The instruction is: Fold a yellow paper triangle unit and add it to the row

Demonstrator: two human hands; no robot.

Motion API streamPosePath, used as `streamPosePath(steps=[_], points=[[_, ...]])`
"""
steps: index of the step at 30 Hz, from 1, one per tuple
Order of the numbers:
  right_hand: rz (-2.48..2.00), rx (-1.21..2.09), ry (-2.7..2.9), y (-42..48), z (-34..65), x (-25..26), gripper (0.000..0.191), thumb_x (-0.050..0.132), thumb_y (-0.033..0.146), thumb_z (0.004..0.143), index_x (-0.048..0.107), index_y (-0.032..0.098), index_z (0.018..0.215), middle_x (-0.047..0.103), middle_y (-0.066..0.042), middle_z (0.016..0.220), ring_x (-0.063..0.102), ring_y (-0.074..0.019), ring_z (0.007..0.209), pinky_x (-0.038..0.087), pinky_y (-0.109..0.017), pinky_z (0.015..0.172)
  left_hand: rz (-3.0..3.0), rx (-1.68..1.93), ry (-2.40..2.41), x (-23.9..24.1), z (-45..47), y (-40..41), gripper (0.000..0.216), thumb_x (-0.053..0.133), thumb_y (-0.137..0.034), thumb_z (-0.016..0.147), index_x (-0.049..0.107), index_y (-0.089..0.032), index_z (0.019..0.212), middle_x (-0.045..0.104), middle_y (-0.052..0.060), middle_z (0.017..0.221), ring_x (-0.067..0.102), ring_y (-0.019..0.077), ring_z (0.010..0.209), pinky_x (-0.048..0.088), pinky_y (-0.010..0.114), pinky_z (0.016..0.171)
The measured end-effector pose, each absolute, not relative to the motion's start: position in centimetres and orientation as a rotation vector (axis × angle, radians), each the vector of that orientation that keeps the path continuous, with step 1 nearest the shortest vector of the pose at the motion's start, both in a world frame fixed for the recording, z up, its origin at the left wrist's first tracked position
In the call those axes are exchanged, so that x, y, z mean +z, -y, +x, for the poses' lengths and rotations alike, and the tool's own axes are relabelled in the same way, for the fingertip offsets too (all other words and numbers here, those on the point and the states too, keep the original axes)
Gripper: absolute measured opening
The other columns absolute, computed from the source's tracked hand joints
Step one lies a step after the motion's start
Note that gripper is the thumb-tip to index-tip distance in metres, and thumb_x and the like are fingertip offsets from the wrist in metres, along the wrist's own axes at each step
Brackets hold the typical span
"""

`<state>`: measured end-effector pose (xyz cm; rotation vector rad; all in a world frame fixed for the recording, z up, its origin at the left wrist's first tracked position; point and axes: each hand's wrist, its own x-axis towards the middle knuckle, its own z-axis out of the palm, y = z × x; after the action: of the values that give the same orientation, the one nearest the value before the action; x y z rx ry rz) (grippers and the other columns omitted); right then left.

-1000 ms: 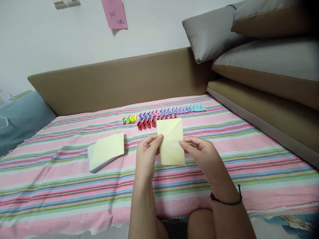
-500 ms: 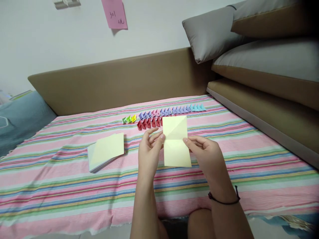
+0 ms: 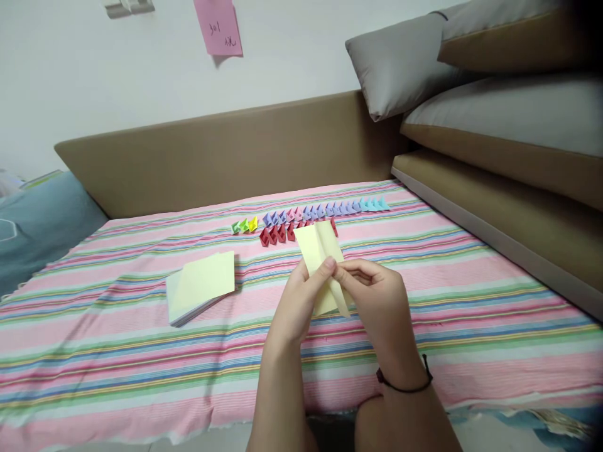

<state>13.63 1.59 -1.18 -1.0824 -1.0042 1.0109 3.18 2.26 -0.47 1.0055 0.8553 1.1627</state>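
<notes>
A pale yellow sheet of paper (image 3: 308, 246) is held up over the striped cloth, its right side bent over toward the middle. My left hand (image 3: 299, 298) grips it from the left, thumb on the front face. My right hand (image 3: 377, 292) pinches the bent edge, its thumb and fingertips meeting the left thumb near the sheet's middle. Behind the paper, small folded red paper pieces (image 3: 273, 236) stand in a row, partly hidden by it. To the left of my hands lies a stack of paper (image 3: 202, 285) with a pale yellow sheet on top.
Folded purple and pink pieces (image 3: 325, 210), light blue ones (image 3: 374, 204) and green and yellow ones (image 3: 244, 225) line the striped cloth (image 3: 141, 351). A brown backrest (image 3: 226, 157) runs behind. Grey and brown cushions (image 3: 509, 119) are piled at the right.
The sheet was spread fairly flat between my hands; now its right side is bent inward. My right hand has moved left, and my two thumbs have come together.
</notes>
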Motion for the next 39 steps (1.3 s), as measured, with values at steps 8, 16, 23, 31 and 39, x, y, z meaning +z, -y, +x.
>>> streamPosePath(steps=[8, 16, 23, 31, 39], points=[[-1.156, 0.955, 0.8, -2.6, 17.1, -2.7, 0.031, 0.073, 0.048, 0.069, 0.066, 0.018, 0.077, 0.07, -0.003, 0.07, 0.061, -0.0148, 0.057, 0.047, -0.024, 0.05, 0.875, 1.247, -0.942, -0.8, 1.3, -2.7, 0.038, 0.069, -0.04, 0.078, 0.07, -0.011, 0.103, 0.074, 0.011, 0.089, 0.069, 0.024, 0.082, 0.053, 0.031, 0.073], [-1.152, 1.065, 0.899, -2.4, 18.0, -2.2, 0.033, 0.074, 0.047, 0.069, 0.066, 0.019, 0.084, 0.073, -0.006, 0.078, 0.066, -0.019, 0.065, 0.052, -0.027, 0.054, 0.893, 1.223, -0.963, -0.4, 0.5, -2.3, 0.037, 0.072, -0.041, 0.075, 0.072, -0.013, 0.099, 0.076, 0.011, 0.086, 0.071, 0.0248, 0.078, 0.054, 0.033, 0.073], [-1.139, 1.021, 0.865, -2.1, 17.7, -1.9, 0.028, 0.079, 0.039, 0.064, 0.067, 0.019, 0.079, 0.074, -0.006, 0.079, 0.069, -0.0214, 0.07, 0.054, -0.027, 0.055, 0.997, 1.201, -0.973, -0.4, 0.2, -2.3, 0.036, 0.069, -0.037, 0.078, 0.07, -0.016, 0.107, 0.074, 0.01, 0.098, 0.07, 0.0215, 0.079, 0.052, 0.027, 0.063], [-1.08, 1.088, 0.953, -2.1, 17.8, -2.1, 0.038, 0.077, 0.035, 0.067, 0.063, 0.02, 0.099, 0.075, -0.008, 0.091, 0.07, -0.0223, 0.073, 0.057, -0.031, 0.058, 1.027, 1.216, -0.984, -0.4, 0.2, -2.3, 0.038, 0.069, -0.036, 0.079, 0.068, -0.016, 0.111, 0.074, 0.01, 0.1, 0.07, 0.022, 0.079, 0.051, 0.026, 0.06], [-1.102, 0.97, 1.1, -2.0, 16.9, -1.8, 0.041, 0.073, 0.028, 0.069, 0.061, 0.022, 0.107, 0.074, -0.007, 0.099, 0.07, -0.0235, 0.083, 0.057, -0.031, 0.064, 0.969, 1.228, -1.043, -0.7, 0.5, -2.3, 0.043, 0.072, -0.04, 0.074, 0.069, -0.015, 0.11, 0.074, 0.011, 0.098, 0.07, 0.0246, 0.081, 0.054, 0.03, 0.066]])
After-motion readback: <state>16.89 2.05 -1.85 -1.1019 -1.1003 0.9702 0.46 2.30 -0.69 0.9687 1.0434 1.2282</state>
